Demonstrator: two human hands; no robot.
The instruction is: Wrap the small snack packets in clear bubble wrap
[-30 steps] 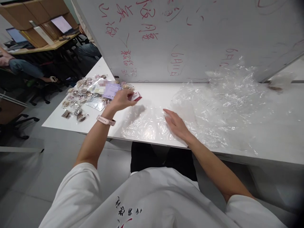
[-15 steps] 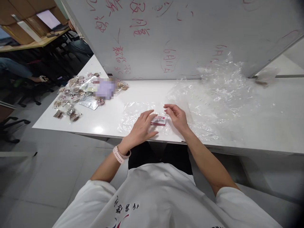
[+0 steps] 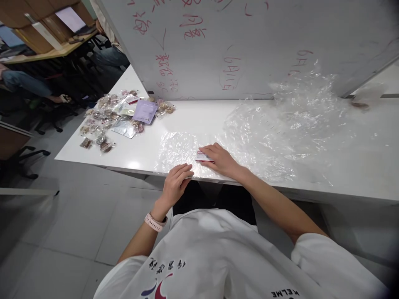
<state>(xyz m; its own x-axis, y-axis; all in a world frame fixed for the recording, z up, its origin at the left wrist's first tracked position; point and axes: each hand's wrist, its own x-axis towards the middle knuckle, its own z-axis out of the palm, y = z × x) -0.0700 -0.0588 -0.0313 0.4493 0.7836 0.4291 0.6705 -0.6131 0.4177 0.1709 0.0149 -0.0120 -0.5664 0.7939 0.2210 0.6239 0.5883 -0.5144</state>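
A small white and red box (image 3: 202, 156) lies on a sheet of clear plastic film (image 3: 176, 145) near the table's front edge. My right hand (image 3: 222, 161) covers the right part of this box, its fingers on the far side and the thumb on the near side. At the front edge, left of the box, my left hand (image 3: 178, 182) has its fingers bent together on the near border of the film. Exactly what its fingertips pinch is partly hidden.
A large crumpled heap of clear plastic (image 3: 280, 128) spreads over the right side of the white table (image 3: 193, 114). Small packets (image 3: 106, 110), a purple pouch (image 3: 145, 111) and a silver pouch (image 3: 124, 127) lie at the left. A whiteboard (image 3: 205, 54) stands behind.
My left hand has left the box and moved down and left to the film's near edge. My right hand has come in from the right and closed on the box.
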